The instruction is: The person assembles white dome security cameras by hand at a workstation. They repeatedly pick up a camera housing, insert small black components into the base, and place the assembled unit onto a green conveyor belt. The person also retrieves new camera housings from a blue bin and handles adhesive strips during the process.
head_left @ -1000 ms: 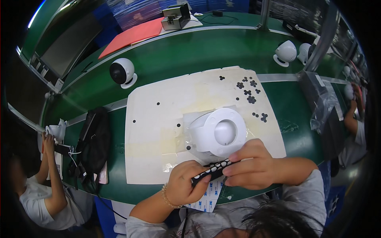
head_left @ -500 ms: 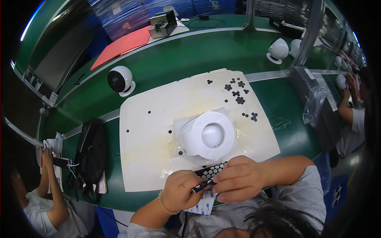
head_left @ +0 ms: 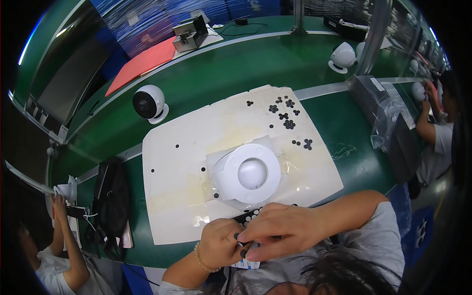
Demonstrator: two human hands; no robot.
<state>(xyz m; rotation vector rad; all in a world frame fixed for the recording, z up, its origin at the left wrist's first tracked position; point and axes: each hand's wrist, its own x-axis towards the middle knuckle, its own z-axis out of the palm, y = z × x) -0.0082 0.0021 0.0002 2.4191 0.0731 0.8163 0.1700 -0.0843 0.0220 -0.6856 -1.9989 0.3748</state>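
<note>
My left hand (head_left: 220, 242), a beaded bracelet at its wrist, is closed on a perforated black sheet of round pads (head_left: 244, 217), mostly hidden by both hands. Fingers bent, my right hand (head_left: 278, 227) reaches across to the left one. Its fingertips pinch at small black round pads (head_left: 244, 253) beside the left fingers. White backing paper with blue print (head_left: 248, 264) hangs under the hands. Just beyond them a white rounded housing (head_left: 223, 179) lies on clear film, its ring-shaped base (head_left: 273, 169) facing up.
Loose black pads (head_left: 289, 124) lie scattered and clustered on the pale cardboard (head_left: 172, 196). A white camera-like device with a black front (head_left: 147, 102) stands beyond, a similar one (head_left: 342, 56) far right. A black bag (head_left: 112, 201) is at left. Co-workers sit at both sides.
My right hand has moved left and over my left hand, covering more of the black sheet. The black strip seen between the hands is now mostly hidden. The whole view has shifted slightly.
</note>
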